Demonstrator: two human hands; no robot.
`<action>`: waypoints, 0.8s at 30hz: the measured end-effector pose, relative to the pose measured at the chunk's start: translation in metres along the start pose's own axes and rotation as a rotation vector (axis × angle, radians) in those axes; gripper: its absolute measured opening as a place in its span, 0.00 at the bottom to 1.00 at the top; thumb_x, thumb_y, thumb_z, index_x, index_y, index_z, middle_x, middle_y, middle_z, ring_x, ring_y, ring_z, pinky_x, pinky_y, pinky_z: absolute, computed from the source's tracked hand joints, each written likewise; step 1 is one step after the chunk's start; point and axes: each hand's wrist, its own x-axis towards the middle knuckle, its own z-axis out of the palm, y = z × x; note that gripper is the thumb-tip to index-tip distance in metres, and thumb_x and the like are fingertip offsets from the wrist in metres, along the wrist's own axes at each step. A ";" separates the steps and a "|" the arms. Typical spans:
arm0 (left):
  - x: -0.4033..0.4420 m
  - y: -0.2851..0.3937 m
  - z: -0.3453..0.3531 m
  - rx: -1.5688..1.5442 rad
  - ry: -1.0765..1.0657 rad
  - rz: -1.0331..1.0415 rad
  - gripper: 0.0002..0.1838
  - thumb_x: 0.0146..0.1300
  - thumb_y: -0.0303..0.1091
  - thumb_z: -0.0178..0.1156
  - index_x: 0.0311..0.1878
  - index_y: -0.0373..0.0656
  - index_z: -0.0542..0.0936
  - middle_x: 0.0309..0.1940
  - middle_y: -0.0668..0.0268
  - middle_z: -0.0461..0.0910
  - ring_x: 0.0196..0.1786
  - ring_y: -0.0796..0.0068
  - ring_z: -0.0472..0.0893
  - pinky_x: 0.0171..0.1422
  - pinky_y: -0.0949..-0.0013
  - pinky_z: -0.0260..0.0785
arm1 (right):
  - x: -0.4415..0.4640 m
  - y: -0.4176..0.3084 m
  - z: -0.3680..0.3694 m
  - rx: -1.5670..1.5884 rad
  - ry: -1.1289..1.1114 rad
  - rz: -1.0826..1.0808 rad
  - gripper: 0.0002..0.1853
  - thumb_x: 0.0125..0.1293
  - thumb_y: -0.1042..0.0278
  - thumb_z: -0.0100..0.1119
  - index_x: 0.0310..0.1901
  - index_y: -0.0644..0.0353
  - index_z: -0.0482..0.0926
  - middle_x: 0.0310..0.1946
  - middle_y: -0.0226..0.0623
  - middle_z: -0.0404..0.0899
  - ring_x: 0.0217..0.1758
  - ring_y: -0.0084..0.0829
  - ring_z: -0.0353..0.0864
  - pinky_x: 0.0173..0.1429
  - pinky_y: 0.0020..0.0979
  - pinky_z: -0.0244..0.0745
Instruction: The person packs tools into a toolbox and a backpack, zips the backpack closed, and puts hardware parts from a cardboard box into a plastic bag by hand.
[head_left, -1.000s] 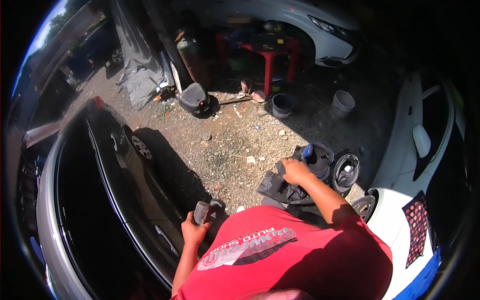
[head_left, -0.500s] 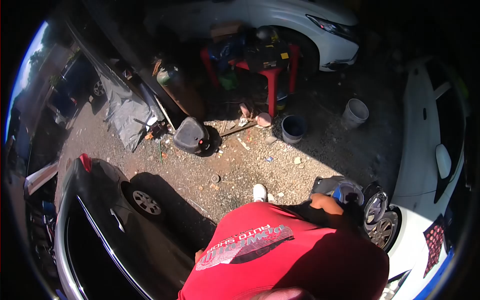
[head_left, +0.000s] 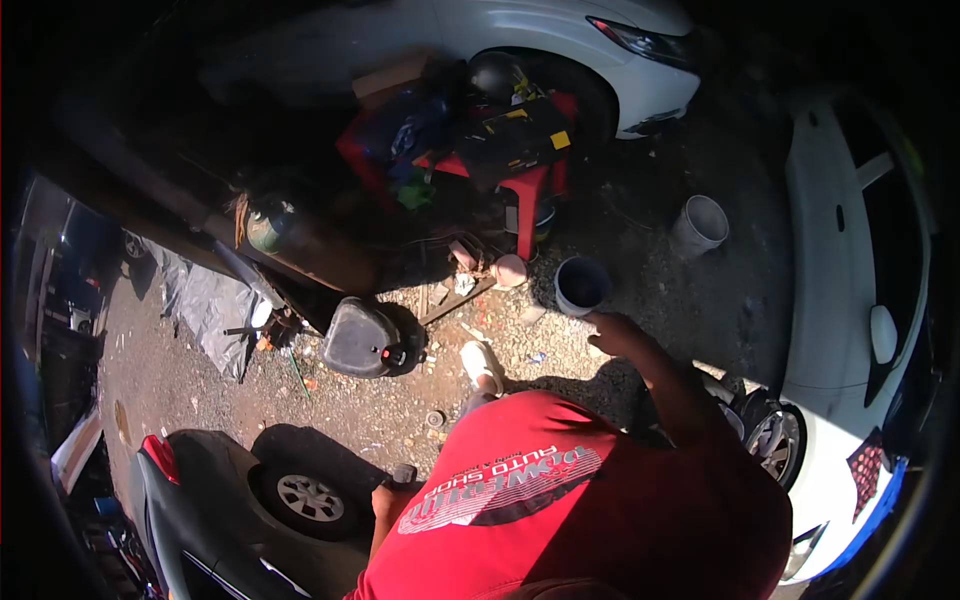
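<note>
My right hand (head_left: 615, 334) reaches forward beside a dark bucket (head_left: 583, 290). Its thumb and fingers look apart, with nothing visible in them; whether it touches the bucket is unclear. Low on the left, my left hand (head_left: 384, 499) is closed around a small dark, round-ended object (head_left: 404, 474), too dim to name. Below me is my red shirt (head_left: 560, 480), and one white shoe (head_left: 479, 362) is on the gravel.
A dark plastic container (head_left: 357, 338) lies on the gravel. Beyond stands a red table (head_left: 527, 190) loaded with boxes. A pale bucket (head_left: 700, 226) is farther right. Cars flank me, a dark one (head_left: 215, 500) left and a white one (head_left: 835, 300) right.
My right hand has moved forward and left from the wheel on the right to the dark bucket. My left hand and its dark object have come into view. The view has shifted as I step.
</note>
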 end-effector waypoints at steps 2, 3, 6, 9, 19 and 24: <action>0.061 0.037 -0.032 0.077 0.000 0.178 0.38 0.38 0.61 0.78 0.49 0.42 0.87 0.45 0.51 0.88 0.51 0.51 0.88 0.53 0.55 0.80 | 0.010 -0.003 -0.003 -0.041 -0.061 0.152 0.26 0.61 0.59 0.66 0.59 0.60 0.78 0.49 0.52 0.85 0.54 0.51 0.85 0.56 0.49 0.80; 0.097 0.052 -0.044 0.125 0.003 0.296 0.37 0.37 0.57 0.79 0.49 0.42 0.86 0.45 0.50 0.88 0.50 0.49 0.88 0.53 0.55 0.80 | 0.016 0.004 0.008 -0.069 -0.072 0.204 0.26 0.61 0.58 0.66 0.59 0.61 0.78 0.49 0.53 0.85 0.54 0.52 0.85 0.56 0.49 0.80; 0.144 0.162 -0.131 0.085 -0.006 0.501 0.37 0.38 0.48 0.82 0.53 0.39 0.83 0.43 0.50 0.88 0.50 0.49 0.87 0.55 0.55 0.78 | 0.038 0.022 0.031 0.070 -0.064 0.220 0.26 0.61 0.56 0.66 0.57 0.62 0.78 0.50 0.54 0.83 0.55 0.53 0.83 0.58 0.49 0.78; 0.157 0.277 -0.208 0.024 -0.001 0.759 0.36 0.39 0.45 0.82 0.53 0.37 0.82 0.46 0.46 0.87 0.51 0.48 0.87 0.54 0.56 0.78 | 0.055 -0.030 -0.003 0.188 0.042 0.055 0.30 0.62 0.48 0.66 0.58 0.63 0.77 0.53 0.57 0.81 0.59 0.53 0.81 0.62 0.48 0.75; 0.083 0.588 -0.295 0.004 -0.535 1.486 0.36 0.47 0.49 0.80 0.57 0.41 0.81 0.45 0.54 0.87 0.50 0.59 0.87 0.56 0.60 0.75 | 0.186 -0.144 -0.120 0.364 0.525 -0.110 0.36 0.51 0.55 0.75 0.62 0.60 0.76 0.51 0.53 0.82 0.57 0.54 0.82 0.62 0.48 0.74; 0.130 0.690 -0.275 -0.026 -0.750 1.361 0.33 0.63 0.42 0.73 0.68 0.40 0.75 0.52 0.54 0.86 0.56 0.64 0.86 0.60 0.62 0.76 | 0.216 -0.082 -0.130 0.484 0.442 0.008 0.22 0.52 0.61 0.71 0.49 0.60 0.83 0.40 0.52 0.85 0.45 0.52 0.87 0.50 0.45 0.82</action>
